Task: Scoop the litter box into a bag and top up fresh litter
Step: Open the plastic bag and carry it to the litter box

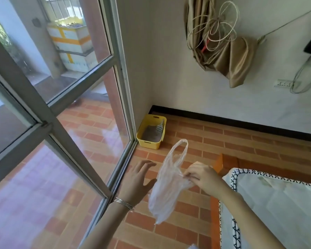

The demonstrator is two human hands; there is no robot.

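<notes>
A yellow litter box (150,143) stands on the brick floor in the corner where the glass door meets the wall. Grey litter fills its bottom, and a pale slotted scoop (160,127) leans against its right inner wall. A thin clear plastic bag (166,187) hangs in the air well in front of the box, one handle loop sticking up. My right hand (202,176) pinches the bag's edge at its right side. My left hand (137,182), with bangles on the wrist, is just left of the bag with fingers spread and holds nothing.
A glass door with a grey metal frame (48,121) runs along the left. A white mattress with a patterned border (276,203) fills the lower right beside an orange box (220,163). A tied-up brown curtain (228,51), cords and a power strip (285,83) are on the far wall.
</notes>
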